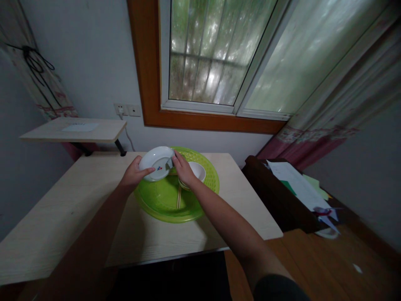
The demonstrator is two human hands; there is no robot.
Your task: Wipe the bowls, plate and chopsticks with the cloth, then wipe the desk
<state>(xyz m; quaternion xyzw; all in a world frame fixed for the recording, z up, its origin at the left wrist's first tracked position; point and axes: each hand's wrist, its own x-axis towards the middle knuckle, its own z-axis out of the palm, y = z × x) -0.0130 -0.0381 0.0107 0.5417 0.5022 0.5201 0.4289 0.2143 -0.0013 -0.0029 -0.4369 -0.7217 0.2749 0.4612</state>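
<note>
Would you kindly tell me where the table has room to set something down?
Bare table: left of the left forearm, in front of the small shelf; and between the green basin and the table's right edge. The basin is crowded: bowl and chopsticks inside, left hand holding a plate, right hand at its edge.

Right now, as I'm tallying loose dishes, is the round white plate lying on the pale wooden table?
No: the left hand holds the plate by its rim, thumb across its edge.
</note>
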